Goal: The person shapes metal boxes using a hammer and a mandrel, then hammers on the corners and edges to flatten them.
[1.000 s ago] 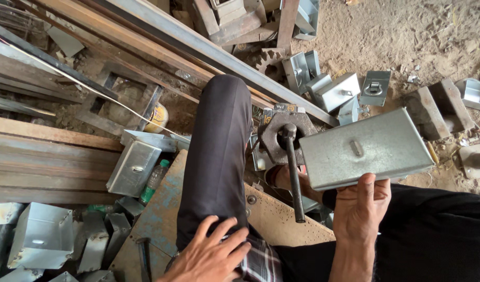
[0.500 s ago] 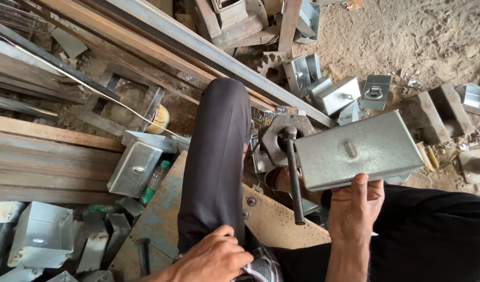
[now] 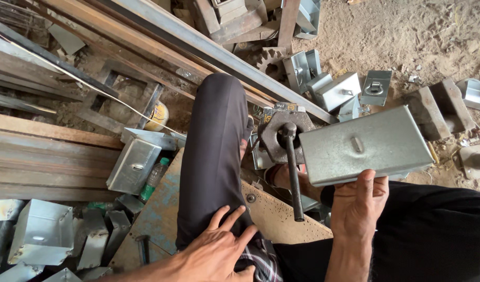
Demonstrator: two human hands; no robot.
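While right hand grips the box by its near edge, keep it level beside the lever; left hand rests open on the thigh.

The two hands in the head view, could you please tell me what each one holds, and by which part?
The right hand holds the grey metal box by its near long edge, fingers under it. The left hand holds nothing; it rests flat on the trouser leg.
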